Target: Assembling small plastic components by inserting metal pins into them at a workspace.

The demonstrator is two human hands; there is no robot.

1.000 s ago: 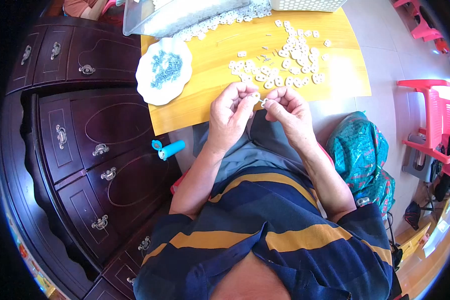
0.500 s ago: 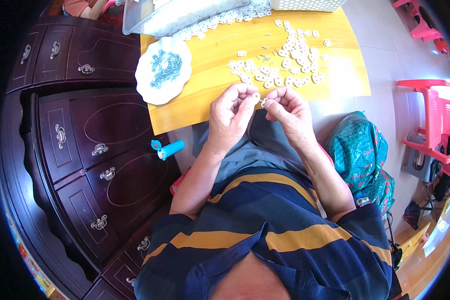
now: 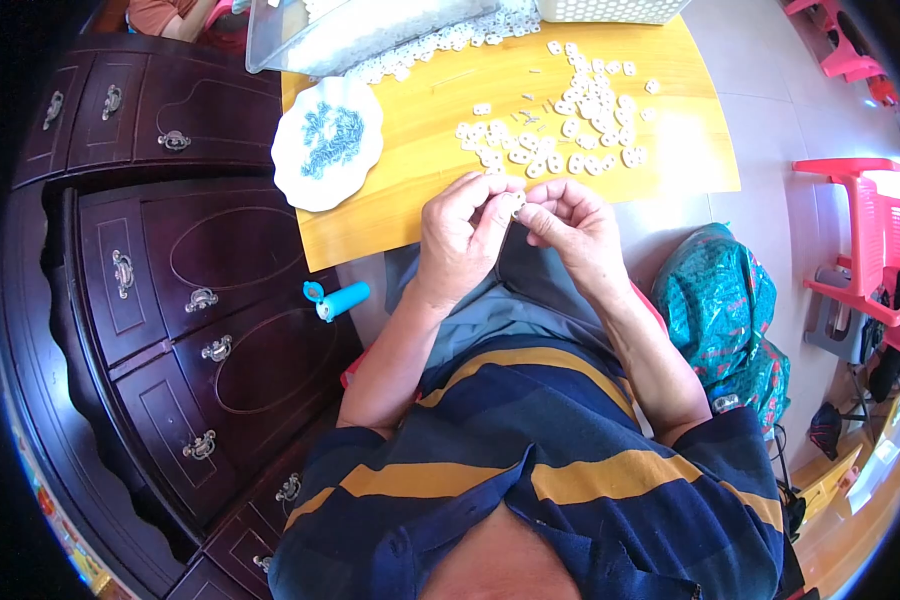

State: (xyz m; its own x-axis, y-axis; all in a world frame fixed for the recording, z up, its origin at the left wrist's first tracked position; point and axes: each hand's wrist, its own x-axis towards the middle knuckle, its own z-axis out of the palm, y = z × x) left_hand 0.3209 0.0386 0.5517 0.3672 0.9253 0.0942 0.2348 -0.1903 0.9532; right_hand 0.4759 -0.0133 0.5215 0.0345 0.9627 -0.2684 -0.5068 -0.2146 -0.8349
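Observation:
My left hand is closed in a pinch on a small white plastic piece with holes, just off the table's near edge. Against it, the thumb and fingers of my right hand are pinched too, fingertips nearly touching the left ones. Fingers cover most of what they hold, so how the parts fit together cannot be made out. Beyond my hands, a loose pile of similar white two-holed pieces covers the table's right side. Several thin metal pins lie beside the pile.
A white scalloped plate of small dark metal parts stands at the table's left. A clear bin and a white basket line the back. Dark drawers flank the left; a green bag sits right.
My hands have come closer together. The gap between the two small white parts, with a thin pin across it, has closed, and my right fingertips now cover more of them.

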